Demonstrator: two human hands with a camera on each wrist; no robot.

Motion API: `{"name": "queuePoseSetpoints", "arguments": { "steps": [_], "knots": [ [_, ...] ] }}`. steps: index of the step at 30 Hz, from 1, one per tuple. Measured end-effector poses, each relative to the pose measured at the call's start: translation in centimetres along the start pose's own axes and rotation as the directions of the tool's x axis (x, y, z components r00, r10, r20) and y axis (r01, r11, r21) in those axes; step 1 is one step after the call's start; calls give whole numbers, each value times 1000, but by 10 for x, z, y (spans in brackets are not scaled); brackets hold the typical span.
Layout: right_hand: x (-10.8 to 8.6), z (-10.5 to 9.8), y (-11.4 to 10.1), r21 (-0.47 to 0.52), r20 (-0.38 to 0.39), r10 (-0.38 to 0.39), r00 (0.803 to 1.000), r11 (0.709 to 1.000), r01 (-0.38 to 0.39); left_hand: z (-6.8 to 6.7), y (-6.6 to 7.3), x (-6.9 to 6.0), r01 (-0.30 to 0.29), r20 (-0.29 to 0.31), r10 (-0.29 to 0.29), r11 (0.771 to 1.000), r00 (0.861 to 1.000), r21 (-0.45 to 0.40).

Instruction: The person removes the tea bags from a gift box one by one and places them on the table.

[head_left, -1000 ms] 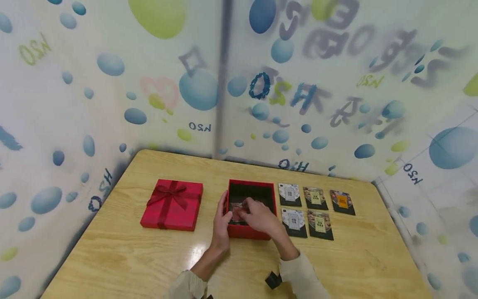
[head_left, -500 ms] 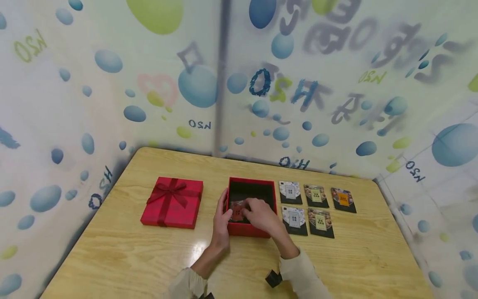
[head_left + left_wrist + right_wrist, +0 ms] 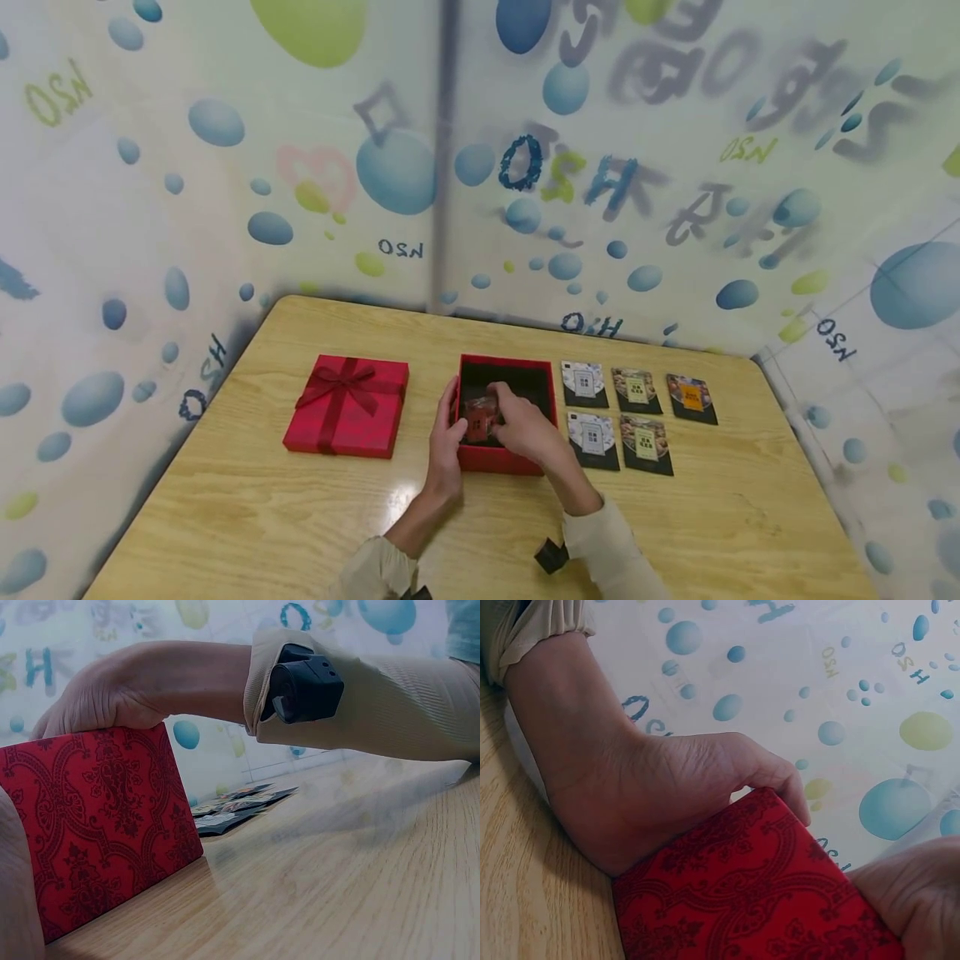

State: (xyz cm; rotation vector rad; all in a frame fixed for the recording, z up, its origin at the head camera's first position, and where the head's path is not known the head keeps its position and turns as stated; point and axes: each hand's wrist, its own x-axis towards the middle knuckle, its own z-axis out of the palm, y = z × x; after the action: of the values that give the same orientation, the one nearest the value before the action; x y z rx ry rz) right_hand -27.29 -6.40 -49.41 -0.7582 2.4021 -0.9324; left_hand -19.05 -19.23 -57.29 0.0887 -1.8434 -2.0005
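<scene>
An uncovered red gift box (image 3: 501, 461) with a dark inside stands mid-table; its patterned wall (image 3: 105, 817) fills much of the left wrist view. My left hand (image 3: 446, 450) grips the box's left side, the thumb at the near left rim and the fingers along the outer wall. Inside lies a small clear-wrapped, reddish-brown packet (image 3: 478, 423). My right hand (image 3: 525, 427) reaches over the near right side and pinches the packet's right edge, its fingertips partly hidden. In the right wrist view, the right hand (image 3: 667, 787) bends over the box wall (image 3: 742, 892).
The red lid (image 3: 348, 408) with a dark red bow lies to the left. Right of the box are several flat packets in two rows, among them a white-labelled packet (image 3: 593, 440), a green-labelled packet (image 3: 646, 444) and an orange-labelled packet (image 3: 692, 398). Patterned walls (image 3: 397, 275) border the wooden table.
My right hand's fingers have shifted and spread slightly at the packet's right side, so more of the packet shows. The left hand stays on the box, and the box has not moved.
</scene>
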Motion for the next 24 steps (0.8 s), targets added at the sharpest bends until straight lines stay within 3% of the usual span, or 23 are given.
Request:
{"name": "queuePoseSetpoints", "arguments": {
  "steps": [6,17,24],
  "knots": [
    [2,-1,0,-40,-5,-10,1000,999,10,0,-1,1,13,-1,-13,999,1000,-35],
    [-1,1,0,-9,-23,-26,999,1000,25,1,1,1,24,-14,-25,999,1000,-24],
    [-1,1,-1,21,-51,11,999,1000,-10,1,0,2,36,-22,-36,999,999,-17]
  ]
}}
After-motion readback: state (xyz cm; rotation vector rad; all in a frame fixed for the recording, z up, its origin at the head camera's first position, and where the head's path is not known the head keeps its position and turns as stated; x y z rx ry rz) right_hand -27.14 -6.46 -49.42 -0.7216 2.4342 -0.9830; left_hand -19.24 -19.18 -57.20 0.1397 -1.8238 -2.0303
